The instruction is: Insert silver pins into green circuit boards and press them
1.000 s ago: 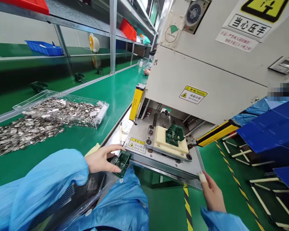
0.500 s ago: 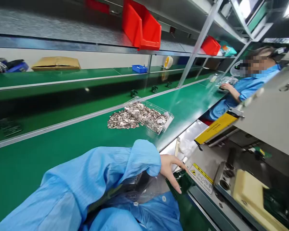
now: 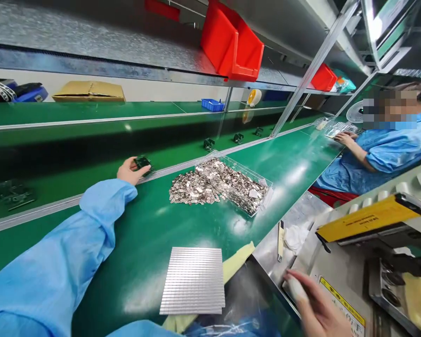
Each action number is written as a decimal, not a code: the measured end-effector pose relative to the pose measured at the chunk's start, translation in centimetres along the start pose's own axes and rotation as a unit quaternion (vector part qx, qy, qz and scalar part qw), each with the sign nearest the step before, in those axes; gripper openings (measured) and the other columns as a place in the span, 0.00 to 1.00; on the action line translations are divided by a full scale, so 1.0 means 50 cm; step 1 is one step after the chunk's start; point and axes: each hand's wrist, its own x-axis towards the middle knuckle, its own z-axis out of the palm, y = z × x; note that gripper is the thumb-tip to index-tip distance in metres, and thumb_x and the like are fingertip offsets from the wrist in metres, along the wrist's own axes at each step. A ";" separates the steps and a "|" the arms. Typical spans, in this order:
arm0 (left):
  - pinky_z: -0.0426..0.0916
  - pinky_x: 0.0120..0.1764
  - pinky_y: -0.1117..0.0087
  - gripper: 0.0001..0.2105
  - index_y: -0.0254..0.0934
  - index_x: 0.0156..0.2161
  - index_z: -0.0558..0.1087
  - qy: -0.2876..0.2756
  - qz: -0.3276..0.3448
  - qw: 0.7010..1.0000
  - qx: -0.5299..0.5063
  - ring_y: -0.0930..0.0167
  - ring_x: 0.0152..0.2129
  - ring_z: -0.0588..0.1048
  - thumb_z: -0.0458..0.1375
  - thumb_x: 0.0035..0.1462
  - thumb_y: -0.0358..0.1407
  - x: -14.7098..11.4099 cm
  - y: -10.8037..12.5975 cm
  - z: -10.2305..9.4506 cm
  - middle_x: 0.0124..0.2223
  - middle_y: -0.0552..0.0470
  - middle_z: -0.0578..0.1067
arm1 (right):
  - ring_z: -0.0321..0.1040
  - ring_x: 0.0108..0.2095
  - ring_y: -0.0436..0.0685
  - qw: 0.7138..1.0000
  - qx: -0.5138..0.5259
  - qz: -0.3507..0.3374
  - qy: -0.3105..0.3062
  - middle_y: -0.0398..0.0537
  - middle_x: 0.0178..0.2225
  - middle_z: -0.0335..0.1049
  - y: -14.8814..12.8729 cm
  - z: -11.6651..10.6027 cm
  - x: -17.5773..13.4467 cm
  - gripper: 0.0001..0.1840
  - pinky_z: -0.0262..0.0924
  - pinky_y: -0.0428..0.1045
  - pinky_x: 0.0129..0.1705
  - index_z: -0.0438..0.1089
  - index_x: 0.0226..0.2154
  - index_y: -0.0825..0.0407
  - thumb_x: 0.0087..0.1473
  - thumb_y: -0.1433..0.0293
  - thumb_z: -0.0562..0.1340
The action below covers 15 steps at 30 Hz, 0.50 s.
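My left hand (image 3: 129, 171) is closed around a small green circuit board assembly (image 3: 142, 162), over the metal rail (image 3: 114, 186) at the far side of the green bench. Low on the right, beside the machine, is my right hand (image 3: 317, 304), slightly blurred. White covering shows on one of its digits. Its thumb and forefinger come together at the tips; whatever they may pinch is not visible. Between the hands lies a heap of small silvery metal pieces (image 3: 196, 187), spilling from a clear plastic tray (image 3: 263, 206). A ridged silver slab (image 3: 192, 281) rests nearer my body.
Similar board assemblies (image 3: 208, 144) stand beyond the rail. A yellow-handled cutter (image 3: 280, 241) lies by the machine with the yellow bar (image 3: 372, 217). Red bins (image 3: 231, 42) sit on the shelf overhead. At right, a co-worker in a blue sleeve (image 3: 389, 152) works at the bench.
My left hand has carried the circuit board assembly from beside the machine leftward to the far rail. My right hand has come into view, and the ridged slab is uncovered.
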 end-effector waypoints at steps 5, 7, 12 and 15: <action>0.63 0.57 0.57 0.35 0.26 0.60 0.60 0.071 -0.038 0.997 0.021 0.57 0.52 0.71 0.64 0.49 0.38 0.101 -0.075 0.027 0.55 0.34 0.70 | 0.72 0.30 0.56 0.983 -0.010 -0.110 -0.146 0.49 0.32 0.75 -0.135 0.233 0.215 0.15 0.68 0.49 0.34 0.74 0.38 0.52 0.58 0.65 0.53; 0.64 0.56 0.61 0.36 0.28 0.61 0.59 0.061 -0.023 0.998 0.016 0.60 0.51 0.72 0.64 0.49 0.37 0.119 -0.073 0.051 0.55 0.37 0.71 | 0.72 0.34 0.57 0.974 -0.083 -0.134 -0.164 0.50 0.35 0.75 -0.171 0.322 0.287 0.15 0.67 0.50 0.38 0.74 0.39 0.52 0.56 0.71 0.53; 0.66 0.54 0.67 0.35 0.33 0.62 0.58 0.080 0.038 0.996 0.005 0.62 0.56 0.66 0.63 0.51 0.39 0.084 -0.075 0.042 0.62 0.40 0.62 | 0.71 0.36 0.61 0.957 -0.175 -0.145 -0.180 0.56 0.39 0.73 -0.192 0.459 0.381 0.15 0.63 0.52 0.40 0.75 0.38 0.53 0.49 0.77 0.57; 0.63 0.57 0.64 0.25 0.35 0.56 0.64 0.150 0.132 0.978 0.052 0.63 0.58 0.63 0.59 0.54 0.39 0.018 -0.121 -0.058 0.62 0.43 0.62 | 0.70 0.32 0.60 0.949 -0.200 -0.157 -0.184 0.56 0.37 0.72 -0.184 0.484 0.388 0.12 0.61 0.52 0.36 0.75 0.35 0.53 0.51 0.75 0.56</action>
